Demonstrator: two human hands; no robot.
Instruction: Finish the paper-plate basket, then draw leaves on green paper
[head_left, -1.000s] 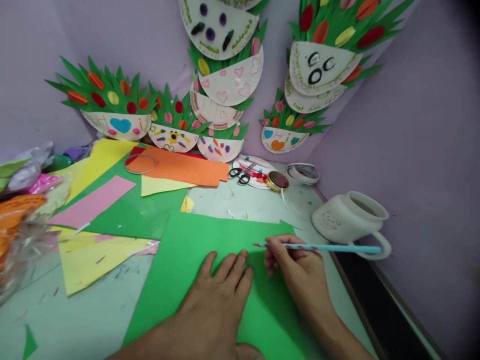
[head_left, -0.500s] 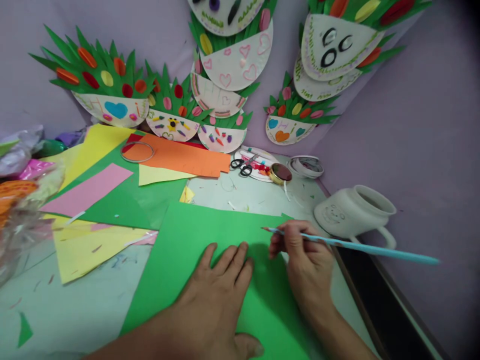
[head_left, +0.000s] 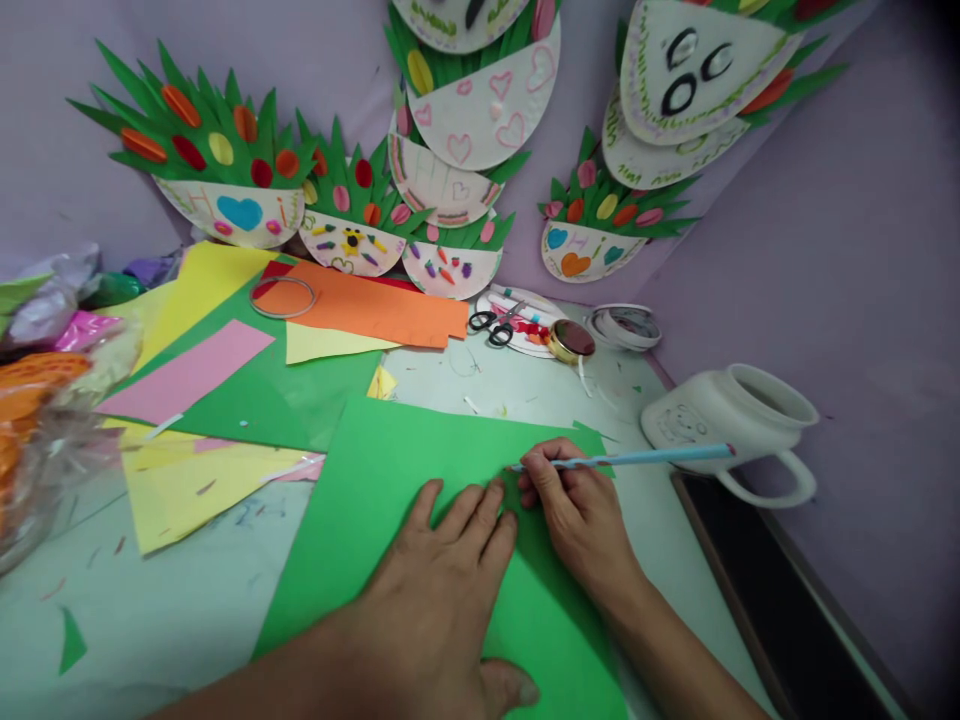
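Note:
A large sheet of bright green paper [head_left: 420, 440] lies on the table in front of me. My left hand [head_left: 442, 580] rests flat on it, fingers spread. In my right hand [head_left: 574, 510] is a light blue pencil [head_left: 652, 457], pinched near its point. The pencil slants low, with its tip at the green sheet just beyond the left fingertips; whether the tip touches the paper I cannot tell. No drawn line shows clearly on the sheet.
Black-handled scissors [head_left: 496, 325], a round gold-rimmed container [head_left: 571, 341] and a tape roll [head_left: 622, 327] lie at the back. A white mug [head_left: 720, 410] stands right. Coloured paper sheets [head_left: 360, 305] and plastic bags [head_left: 45, 400] lie left. Paper-plate crafts [head_left: 240, 210] hang on the wall.
My right hand has moved left and the pencil tip has come down close to the left fingertips. The left hand stays flat on the paper. The view has shifted slightly.

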